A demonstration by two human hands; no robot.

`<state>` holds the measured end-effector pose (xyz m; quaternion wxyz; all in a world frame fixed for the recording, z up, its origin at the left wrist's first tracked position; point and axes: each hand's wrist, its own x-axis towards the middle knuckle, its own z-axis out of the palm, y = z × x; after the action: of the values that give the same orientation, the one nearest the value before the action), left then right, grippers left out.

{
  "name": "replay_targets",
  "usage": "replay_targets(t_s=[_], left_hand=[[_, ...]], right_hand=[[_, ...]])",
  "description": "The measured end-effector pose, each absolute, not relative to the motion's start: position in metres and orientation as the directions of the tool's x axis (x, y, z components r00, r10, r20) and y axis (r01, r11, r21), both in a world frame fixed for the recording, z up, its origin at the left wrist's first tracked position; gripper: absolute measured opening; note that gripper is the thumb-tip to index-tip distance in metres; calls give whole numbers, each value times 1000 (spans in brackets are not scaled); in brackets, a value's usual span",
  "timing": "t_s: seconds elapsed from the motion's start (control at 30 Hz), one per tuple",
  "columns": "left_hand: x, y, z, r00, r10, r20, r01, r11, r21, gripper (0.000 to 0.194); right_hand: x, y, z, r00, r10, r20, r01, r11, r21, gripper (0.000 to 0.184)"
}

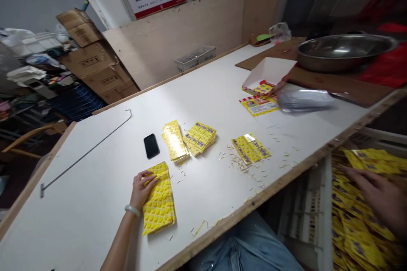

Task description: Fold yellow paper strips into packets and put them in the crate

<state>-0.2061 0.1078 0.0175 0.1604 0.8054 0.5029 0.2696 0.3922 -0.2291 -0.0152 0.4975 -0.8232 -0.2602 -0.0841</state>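
My left hand (143, 188), with a pale bangle (132, 210) at the wrist, rests on a stack of yellow patterned packet sheets (159, 211). Its fingers are slightly bent and apart on the top sheet. To the right, my right hand (378, 194) reaches over a crate (326, 211) filled with yellow packets (362, 237). That hand is blurred, its fingertips close to the packets, and whether it grips one is unclear. Beyond the left hand lie a yellow stack (174, 139) and a fanned stack with purple print (200, 136). Another printed sheet (251, 149) lies farther right.
A black phone (151, 146) and a thin metal rod (89, 151) lie on the white table (95, 228). Small yellow scraps (241, 165) are scattered about. An open display box (269, 76), clear plastic sleeves (305, 100) and a metal basin (346, 53) stand at the far right.
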Motion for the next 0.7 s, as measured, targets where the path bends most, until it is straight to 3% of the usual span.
replay_targets(t_s=[0.07,0.13,0.23,0.37,0.5,0.6,0.7], left_hand=[[-208,109,17,336,897,289,717,-442,539,50],[-212,114,20,333,887,321,697,-461,549,49],[-212,120,40,275,896,348,669,-439,600,44],[-175,106,88,79,944,321,504,-316,804,35],[-93,77,100,249,911,330,374,-404,835,29],[-38,62,69,397,846,355,450,-517,729,25],[-8,50,34,453,843,290,517,-514,685,22]], right_hand=[[393,-229,-14,885,394,248,401,-374,-836,48],[385,-222,-7,878,425,221,394,-377,-838,44],[364,-202,9,757,517,398,612,-349,-710,33],[328,-163,30,542,572,615,836,-289,-467,24],[275,-125,39,463,644,608,839,-99,-535,15],[231,-110,36,258,776,576,850,102,-518,15],[203,-109,25,127,834,537,852,185,-489,20]])
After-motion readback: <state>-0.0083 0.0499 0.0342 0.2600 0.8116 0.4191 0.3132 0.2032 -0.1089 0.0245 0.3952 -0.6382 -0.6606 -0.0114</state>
